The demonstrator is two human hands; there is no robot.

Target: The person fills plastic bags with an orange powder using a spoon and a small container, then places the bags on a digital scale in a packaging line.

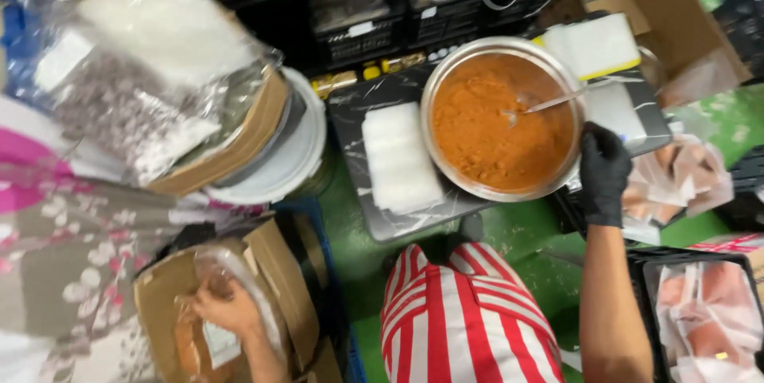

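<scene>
Near the bottom left, the bare left hand [227, 307] grips a floppy clear plastic bag [231, 287] inside an open cardboard box [274, 272] — light, slippery film, best pinched at its edge. Farther up, the black-gloved right hand [602, 176] rests curled on the rim of the steel bowl [446, 164] of orange paste — likely heavy, its thin rim the handhold.

Round steel bowl [503, 116] of orange paste, seemingly upright, spoon [549, 102] inside.
</scene>
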